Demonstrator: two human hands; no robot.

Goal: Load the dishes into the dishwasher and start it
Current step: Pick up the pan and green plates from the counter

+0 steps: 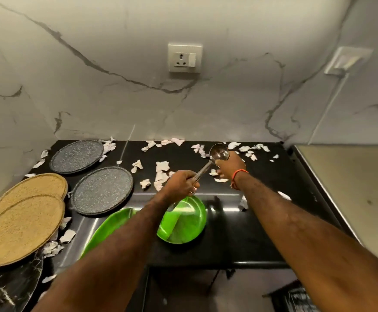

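Observation:
My left hand grips the handle of a steel ladle, whose bowl is raised over the black counter. My right hand reaches just behind the ladle bowl, fingers down among torn paper scraps; what it holds is hidden. Two green plates lie in the black sink under my left forearm. On the counter to the left sit two grey speckled plates and two tan plates. A black marbled plate shows at the bottom left.
Torn paper scraps litter the black counter along the marble wall. A wall socket is above. A pale surface adjoins the counter on the right. A dark rack corner appears below the sink front.

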